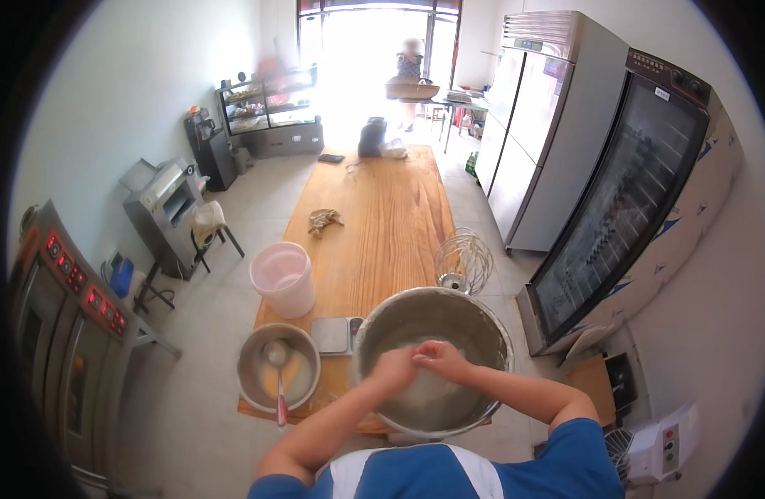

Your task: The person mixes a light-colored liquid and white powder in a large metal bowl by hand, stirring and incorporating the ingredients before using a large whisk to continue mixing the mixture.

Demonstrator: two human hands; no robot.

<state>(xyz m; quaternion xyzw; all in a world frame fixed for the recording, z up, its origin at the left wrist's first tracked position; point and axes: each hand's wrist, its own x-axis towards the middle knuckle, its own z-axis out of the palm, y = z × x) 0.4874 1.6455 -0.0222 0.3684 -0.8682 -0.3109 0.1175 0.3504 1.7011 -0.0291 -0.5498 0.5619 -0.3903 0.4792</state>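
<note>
Both my hands meet above a large metal mixing bowl (495, 324) with pale residue on its walls and a whitish content at the bottom. The fingers of my left hand (395, 368) touch those of my right hand (442, 360); whether anything small is between them cannot be told. Left of the bowl lies a digital kitchen scale (330, 335). A smaller metal bowl (244, 368) holds a pale liquid, something yellowish and a ladle with a red handle (281, 402). Behind it stands a whitish plastic bucket (284, 290). A large wire whisk attachment (467, 259) rests beyond the big bowl.
A crumpled cloth (324, 221) and a dark flat object (331, 158) lie on the wooden table (382, 212). An oven (64, 330) stands left; a steel refrigerator (532, 125) and a glass-door cabinet (619, 199) stand right. A person (410, 65) is at the far doorway.
</note>
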